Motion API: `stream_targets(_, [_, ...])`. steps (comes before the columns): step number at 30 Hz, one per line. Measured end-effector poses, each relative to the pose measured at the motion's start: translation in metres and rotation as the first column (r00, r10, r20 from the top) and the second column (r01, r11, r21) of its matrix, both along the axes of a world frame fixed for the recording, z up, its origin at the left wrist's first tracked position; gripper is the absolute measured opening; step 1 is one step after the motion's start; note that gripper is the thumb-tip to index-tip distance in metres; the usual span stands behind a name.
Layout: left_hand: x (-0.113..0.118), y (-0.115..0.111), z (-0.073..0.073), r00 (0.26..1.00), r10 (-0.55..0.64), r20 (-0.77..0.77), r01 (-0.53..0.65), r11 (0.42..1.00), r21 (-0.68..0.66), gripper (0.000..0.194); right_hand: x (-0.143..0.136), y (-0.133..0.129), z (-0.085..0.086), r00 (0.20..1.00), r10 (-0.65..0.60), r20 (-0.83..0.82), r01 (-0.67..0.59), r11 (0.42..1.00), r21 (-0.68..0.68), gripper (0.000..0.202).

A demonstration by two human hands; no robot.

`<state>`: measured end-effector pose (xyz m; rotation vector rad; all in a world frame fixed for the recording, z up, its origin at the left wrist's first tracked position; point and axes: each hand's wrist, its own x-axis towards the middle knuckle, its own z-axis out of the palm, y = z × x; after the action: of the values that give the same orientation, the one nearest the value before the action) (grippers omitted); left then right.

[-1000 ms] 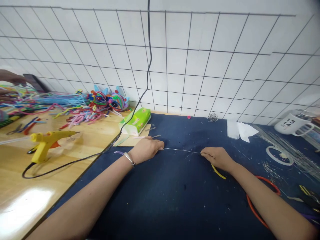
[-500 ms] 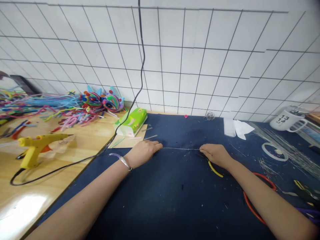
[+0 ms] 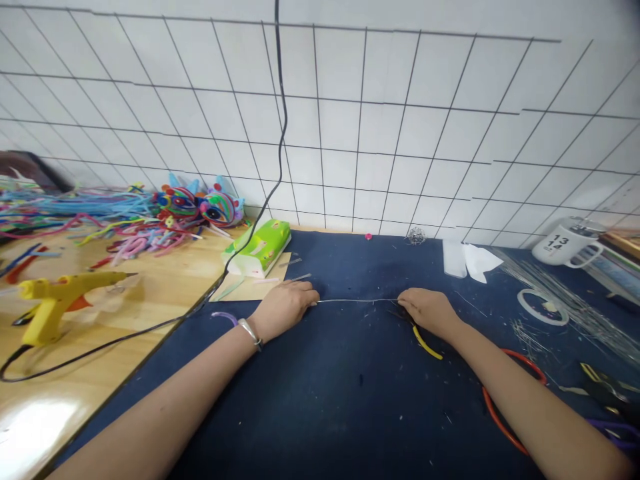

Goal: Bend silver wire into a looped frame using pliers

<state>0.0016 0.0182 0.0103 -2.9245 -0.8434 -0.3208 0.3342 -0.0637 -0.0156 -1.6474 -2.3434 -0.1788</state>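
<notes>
A thin silvery wire (image 3: pixel 357 301) runs level between my two hands, just above or on the dark blue cloth (image 3: pixel 320 380). My left hand (image 3: pixel 287 307) is closed on its left end, fingertips pinched together. At the other end, my right hand (image 3: pixel 430 312) pinches the wire between thumb and fingers. A tool with a yellow handle (image 3: pixel 427 343) sticks out below my right hand; its head is dark and mostly hidden, and I cannot tell whether the hand touches it. Behind my left wrist lies a purple strip (image 3: pixel 224 316).
A yellow glue gun (image 3: pixel 65 293), pipe cleaners (image 3: pixel 90 203) and a green tissue pack (image 3: pixel 260 247) are on the left. A black cord (image 3: pixel 279 133) hangs across the wall. On the right are wires (image 3: pixel 575 313), a white ring (image 3: pixel 543 307), red handles (image 3: pixel 493 403) and a mug (image 3: pixel 565 245).
The view has shifted slightly, so most things sit a little lower and further left. Both hands keep their hold on the wire, about the same distance apart.
</notes>
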Motion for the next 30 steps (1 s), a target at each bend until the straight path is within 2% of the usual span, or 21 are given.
stream_targets(11, [0.004,0.005,-0.008,0.999,0.01,0.053,-0.005,0.996,-0.088,0.018,-0.007,-0.007,0.009,0.999,-0.031,-0.013,0.032,0.998,0.056,0.026])
stream_targets(15, [0.022,0.001,-0.008,0.992,-0.002,0.126,0.021,0.989,-0.149,0.02,-0.011,-0.01,0.012,1.0,-0.016,-0.025,0.018,0.997,0.069,0.027])
stream_targets(24, [0.08,-0.019,0.01,0.986,-0.015,0.168,0.05,0.977,-0.206,0.025,-0.014,-0.013,0.016,0.999,0.006,-0.045,-0.001,0.994,0.107,0.023])
stream_targets(27, [0.087,-0.026,0.011,0.986,0.035,0.164,-0.001,0.98,-0.199,0.024,-0.014,-0.013,0.017,0.999,0.036,-0.038,-0.031,0.99,0.135,0.023])
stream_targets(30, [0.08,-0.041,0.015,0.981,0.107,0.162,-0.075,0.978,-0.193,0.022,-0.019,-0.016,0.019,0.996,0.089,-0.024,-0.083,0.98,0.181,0.022])
